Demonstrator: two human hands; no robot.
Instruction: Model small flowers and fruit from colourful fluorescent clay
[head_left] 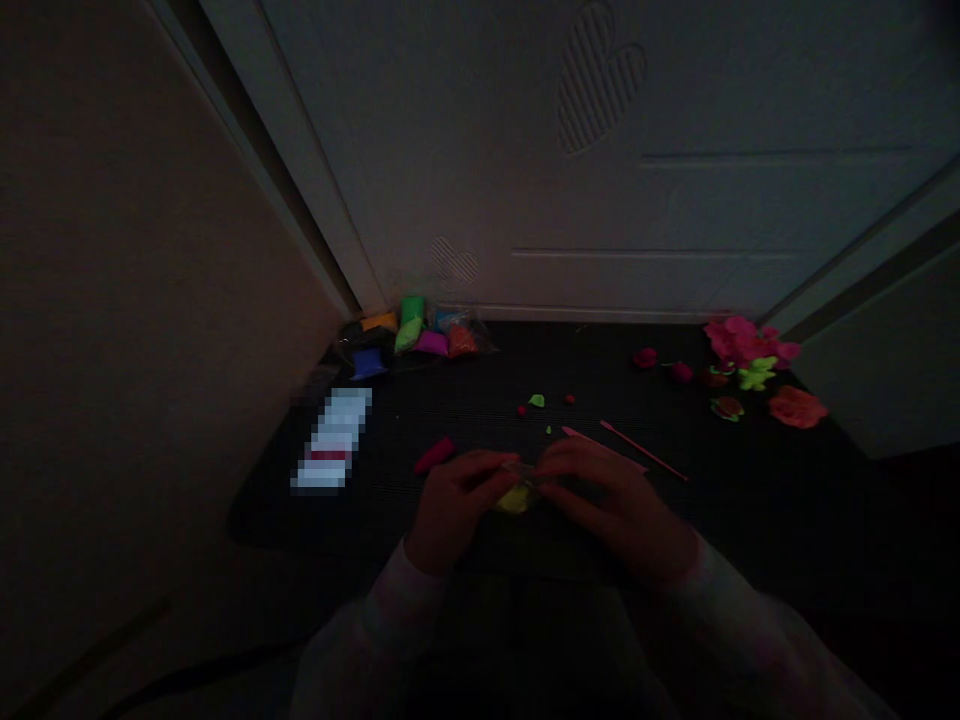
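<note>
A small clear plastic bag of yellow modelling clay [514, 499] is held low over the front of the dark table. My left hand [459, 500] pinches its upper edge from one side, and my right hand [611, 505] grips the same edge from the other. Just beyond my left hand lies a dark pink clay roll [435, 455]. Ahead of my hands are a green clay piece [537, 400], a tiny green bit [548, 430] and two small red balls [521, 411]. Two pink modelling tools [643, 450] lie by my right hand, one partly behind it.
Several bags of coloured clay [431, 342] sit at the back left. A lit, blurred phone screen [332, 440] lies at the left. Pink clay flowers [742, 342], an orange one [798, 407] and other small shapes stand at the right. A white panel [480, 150] rises behind the table; light is dim.
</note>
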